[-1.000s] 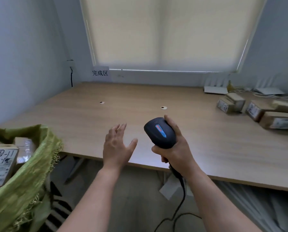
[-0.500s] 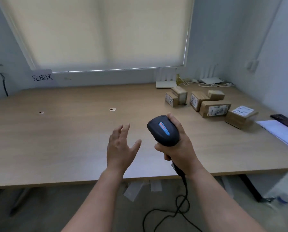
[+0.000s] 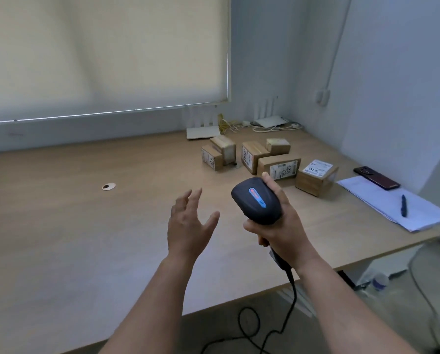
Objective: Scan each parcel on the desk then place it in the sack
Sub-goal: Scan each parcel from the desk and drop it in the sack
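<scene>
Pale blue-grey walls meet in a corner at the upper right of the frame, and a cream roller blind (image 3: 103,52) fills the upper left. Below them a light wooden desk (image 3: 60,226) runs across the whole middle band, with a small round cable hole (image 3: 108,186) at left of centre.

At lower centre the left hand (image 3: 188,226) hovers above the desk with its fingers spread and relaxed, palm turned toward the right, holding nothing. Just to its right, the right hand (image 3: 277,226) is wrapped around the handle of a dark barcode scanner (image 3: 256,200), index finger laid along the side of the head; a red and blue strip glows on top. Its black cable (image 3: 290,297) drops off the near desk edge and loops on the floor at the bottom.

Six cardboard parcels sit in the right-centre, beyond the scanner. Nearest is a box with a white label on top (image 3: 316,177); beside it, to the left, lies a long box with a front label (image 3: 280,167), partly hidden behind the right index finger. Further back stand a tall labelled box (image 3: 252,155), a small box (image 3: 278,145), and a pair at the left, one low (image 3: 211,158) and one taller (image 3: 224,148), which seem to touch, though blur makes that uncertain.

White routers (image 3: 203,131) and tangled cords line the back wall. At the right edge, a phone (image 3: 377,178) lies on white sheets of paper (image 3: 382,200) with a pen (image 3: 403,205).
</scene>
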Demonstrator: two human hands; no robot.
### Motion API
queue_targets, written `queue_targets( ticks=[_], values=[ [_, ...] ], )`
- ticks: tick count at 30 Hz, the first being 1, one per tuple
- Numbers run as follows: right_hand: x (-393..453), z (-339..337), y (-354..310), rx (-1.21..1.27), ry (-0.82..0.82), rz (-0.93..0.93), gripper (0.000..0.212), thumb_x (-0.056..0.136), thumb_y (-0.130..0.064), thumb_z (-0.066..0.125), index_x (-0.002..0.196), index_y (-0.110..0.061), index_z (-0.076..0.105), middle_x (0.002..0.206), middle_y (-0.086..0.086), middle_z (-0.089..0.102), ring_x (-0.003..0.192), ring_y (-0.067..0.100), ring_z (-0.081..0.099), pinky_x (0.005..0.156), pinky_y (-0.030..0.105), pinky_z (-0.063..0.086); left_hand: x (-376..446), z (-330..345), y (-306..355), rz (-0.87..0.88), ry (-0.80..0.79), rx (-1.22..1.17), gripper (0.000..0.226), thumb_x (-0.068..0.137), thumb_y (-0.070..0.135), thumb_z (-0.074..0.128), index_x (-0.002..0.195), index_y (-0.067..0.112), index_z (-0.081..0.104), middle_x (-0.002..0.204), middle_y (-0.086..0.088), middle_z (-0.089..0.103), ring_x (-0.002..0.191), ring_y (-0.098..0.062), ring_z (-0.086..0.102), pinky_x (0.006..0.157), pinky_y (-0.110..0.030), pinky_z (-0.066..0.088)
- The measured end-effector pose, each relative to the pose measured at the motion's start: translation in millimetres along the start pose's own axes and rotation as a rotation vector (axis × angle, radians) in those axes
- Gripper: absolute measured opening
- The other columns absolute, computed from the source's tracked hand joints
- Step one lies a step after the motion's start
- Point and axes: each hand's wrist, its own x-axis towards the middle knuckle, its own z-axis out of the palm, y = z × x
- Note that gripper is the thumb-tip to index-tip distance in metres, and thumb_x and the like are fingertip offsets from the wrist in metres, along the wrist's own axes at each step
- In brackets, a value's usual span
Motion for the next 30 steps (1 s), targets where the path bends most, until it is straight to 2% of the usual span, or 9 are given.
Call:
queue_targets(
  ticks=[5, 8, 13, 16, 18, 22, 26, 30],
  values=[
    [35, -35, 5, -0.007, 0.080, 0.001, 0.098, 0.063, -0.010, 0.079, 0.143, -0.047, 0.035, 0.126, 0.008, 0.055, 0.054, 0.005, 0.055, 0.045, 0.024, 0.045, 38, 33, 22, 0.045, -0.034, -0.047, 0.067, 0.086, 0.039, 0.065, 0.145, 0.022, 0.037, 0.146, -0.003, 0.037, 0.135, -0.018, 0.032, 0.105, -0.034, 0.034],
    [46, -54, 14, -0.006, 0.132, 0.016, 0.098, 0.062, -0.012, 0.078, 0.141, -0.050, 0.036, 0.123, 0.012, 0.056, 0.053, 0.006, 0.054, 0.045, 0.024, 0.044, 57, 54, 34, 0.075, -0.060, -0.051, 0.067, 0.087, 0.039, 0.064, 0.145, 0.020, 0.038, 0.146, -0.004, 0.038, 0.135, -0.019, 0.032, 0.105, -0.033, 0.033],
    [63, -90, 33, 0.012, 0.177, 0.055, 0.097, 0.062, -0.008, 0.077, 0.139, -0.052, 0.038, 0.115, 0.014, 0.057, 0.052, 0.004, 0.053, 0.044, 0.023, 0.043, 78, 94, 53, 0.114, -0.123, -0.035, 0.068, 0.088, 0.042, 0.062, 0.147, 0.023, 0.034, 0.146, -0.003, 0.038, 0.135, -0.017, 0.033, 0.104, -0.034, 0.037],
    [82, -123, 47, -0.007, 0.209, 0.063, 0.099, 0.069, 0.006, 0.079, 0.139, -0.049, 0.036, 0.115, 0.009, 0.058, 0.049, 0.005, 0.051, 0.042, 0.022, 0.042, 95, 126, 68, 0.118, -0.153, -0.021, 0.069, 0.089, 0.043, 0.061, 0.148, 0.024, 0.032, 0.147, -0.003, 0.037, 0.136, -0.018, 0.031, 0.105, -0.036, 0.038],
    [99, -148, 58, -0.016, 0.220, 0.062, 0.096, 0.073, 0.014, 0.074, 0.140, -0.044, 0.036, 0.114, 0.005, 0.058, 0.048, 0.007, 0.048, 0.040, 0.022, 0.041, 107, 148, 81, 0.112, -0.159, -0.006, 0.070, 0.088, 0.044, 0.061, 0.148, 0.024, 0.031, 0.148, -0.003, 0.036, 0.137, -0.018, 0.031, 0.106, -0.037, 0.038],
    [139, -205, 82, -0.013, 0.208, 0.097, 0.094, 0.075, 0.017, 0.070, 0.139, -0.043, 0.035, 0.107, 0.007, 0.056, 0.046, 0.007, 0.046, 0.038, 0.021, 0.040, 134, 197, 112, 0.088, -0.181, 0.023, 0.070, 0.089, 0.045, 0.060, 0.148, 0.025, 0.030, 0.148, 0.000, 0.035, 0.136, -0.017, 0.030, 0.106, -0.035, 0.036],
    [181, -259, 114, -0.026, 0.204, 0.104, 0.096, 0.074, 0.012, 0.074, 0.139, -0.047, 0.036, 0.120, 0.014, 0.055, 0.050, 0.006, 0.051, 0.041, 0.022, 0.043, 164, 249, 149, 0.080, -0.231, 0.065, 0.069, 0.090, 0.044, 0.058, 0.149, 0.026, 0.029, 0.148, 0.001, 0.035, 0.135, -0.018, 0.032, 0.106, -0.034, 0.036],
    [216, -306, 153, 0.002, 0.202, 0.116, 0.097, 0.067, -0.004, 0.082, 0.136, -0.056, 0.038, 0.131, 0.006, 0.057, 0.065, -0.003, 0.055, 0.057, 0.012, 0.045, 193, 305, 180, 0.072, -0.293, 0.104, 0.069, 0.090, 0.046, 0.057, 0.149, 0.027, 0.027, 0.145, 0.001, 0.036, 0.131, -0.020, 0.036, 0.105, -0.037, 0.041]
  ],
)
